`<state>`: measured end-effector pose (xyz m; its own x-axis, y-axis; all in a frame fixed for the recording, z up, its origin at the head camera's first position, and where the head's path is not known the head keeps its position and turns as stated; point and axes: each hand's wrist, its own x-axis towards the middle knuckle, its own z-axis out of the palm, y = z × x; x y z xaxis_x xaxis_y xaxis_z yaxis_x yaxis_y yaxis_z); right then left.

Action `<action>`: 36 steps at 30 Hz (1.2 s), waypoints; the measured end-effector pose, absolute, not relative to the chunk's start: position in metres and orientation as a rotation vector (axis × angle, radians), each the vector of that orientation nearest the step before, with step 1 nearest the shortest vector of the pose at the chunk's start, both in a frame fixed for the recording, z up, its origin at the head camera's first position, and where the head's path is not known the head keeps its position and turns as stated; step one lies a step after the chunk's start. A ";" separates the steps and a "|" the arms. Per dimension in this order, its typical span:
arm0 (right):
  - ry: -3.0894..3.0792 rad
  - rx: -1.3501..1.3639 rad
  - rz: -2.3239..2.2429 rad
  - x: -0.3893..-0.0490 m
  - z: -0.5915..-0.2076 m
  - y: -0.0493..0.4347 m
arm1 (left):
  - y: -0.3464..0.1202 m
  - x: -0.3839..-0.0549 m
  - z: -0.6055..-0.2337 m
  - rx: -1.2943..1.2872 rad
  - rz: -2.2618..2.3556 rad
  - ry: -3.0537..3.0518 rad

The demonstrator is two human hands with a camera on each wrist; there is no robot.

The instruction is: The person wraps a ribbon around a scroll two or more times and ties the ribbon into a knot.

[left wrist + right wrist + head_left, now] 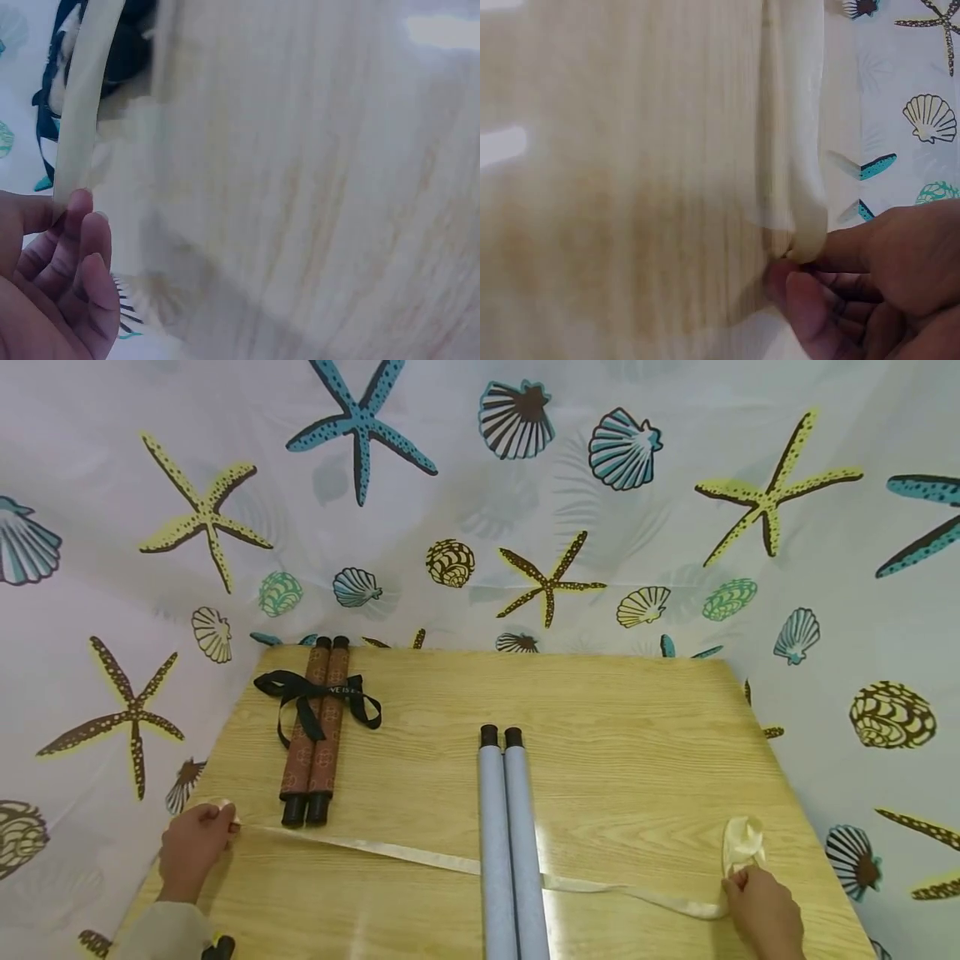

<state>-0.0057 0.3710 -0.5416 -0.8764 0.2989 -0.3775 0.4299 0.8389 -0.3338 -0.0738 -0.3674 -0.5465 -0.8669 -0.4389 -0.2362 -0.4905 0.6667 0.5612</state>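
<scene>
A long cream ribbon (390,852) stretches across the tabletop and passes beneath two pale blue-grey rolls (510,843) with dark end caps, lying side by side. At the left, my left hand (193,847) pinches the ribbon between thumb and index finger; the left wrist view shows the ribbon (84,105) running up from those fingertips. On the other side, my right hand (765,910) pinches the ribbon, with a bunched loop (742,842) of it just beyond the fingers. The near ends of the rolls are cut off by the head view's lower edge.
Two reddish-brown patterned rolls (315,735), tied with a black ribbon bow (309,692), lie at the back left of the wooden table (622,710). A white cloth (450,493) printed with shells and starfish surrounds the table. A dark object (219,948) shows beside the left sleeve.
</scene>
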 end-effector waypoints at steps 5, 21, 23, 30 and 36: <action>2.983 0.603 -0.677 -0.039 -0.548 0.370 | -0.359 -0.071 -0.529 -0.787 1.047 2.903; 2.272 0.809 -2.472 -0.160 -0.484 0.309 | -0.311 -0.125 -0.476 -0.802 1.424 3.082; 2.214 0.693 -2.519 -0.167 -0.468 0.298 | -0.300 -0.133 -0.464 -0.743 1.529 3.087; 2.126 0.014 -2.431 -0.180 -0.391 0.238 | -0.235 -0.158 -0.395 -0.123 1.929 3.117; 2.119 -0.313 -2.298 -0.188 -0.349 0.179 | -0.163 -0.171 -0.340 0.468 1.908 2.990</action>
